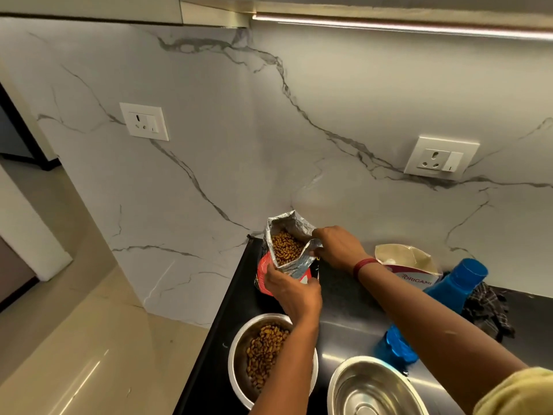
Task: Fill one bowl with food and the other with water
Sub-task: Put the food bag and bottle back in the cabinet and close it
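An open foil-lined food bag full of brown kibble stands upright at the back left of the black counter. My left hand grips its red front side. My right hand pinches the right edge of its mouth. In front of the bag, a steel bowl holds brown kibble; my left forearm crosses over it. To its right a second steel bowl holds nothing. A blue water bottle lies behind my right arm, partly hidden.
A white paper bag marked ORIGAMI stands by the marble wall. A dark checked cloth lies at the right. Two wall sockets sit on the backsplash. The counter's left edge drops to a beige floor.
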